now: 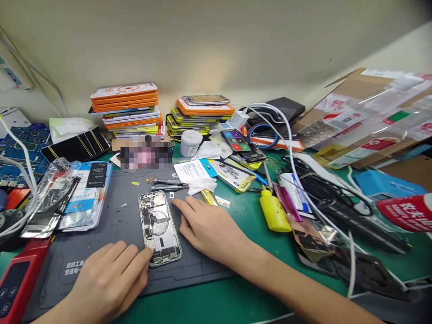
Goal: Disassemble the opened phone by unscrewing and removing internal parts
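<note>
1. A cluttered green table [236, 297] is shown, with a dark work mat [111, 211] laid across its left half.
2. An opened phone [159, 227], its internals exposed, is seen lying face-up at the mat's middle.
3. The phone is flanked by both hands: the left hand [108, 279] is laid flat at its lower left corner with fingers loosely together, touching the frame and pinching nothing; the right hand [205, 227] is rested palm-down just beside its right edge, fingers spread, nothing held.
4. Small screwdrivers [168, 184] and tiny loose parts [135, 183] are scattered above the phone.
5. Risk is judged real: the phone could be nudged by a resting finger, or parts swept off the mat by a sleeve or wrist.
</note>
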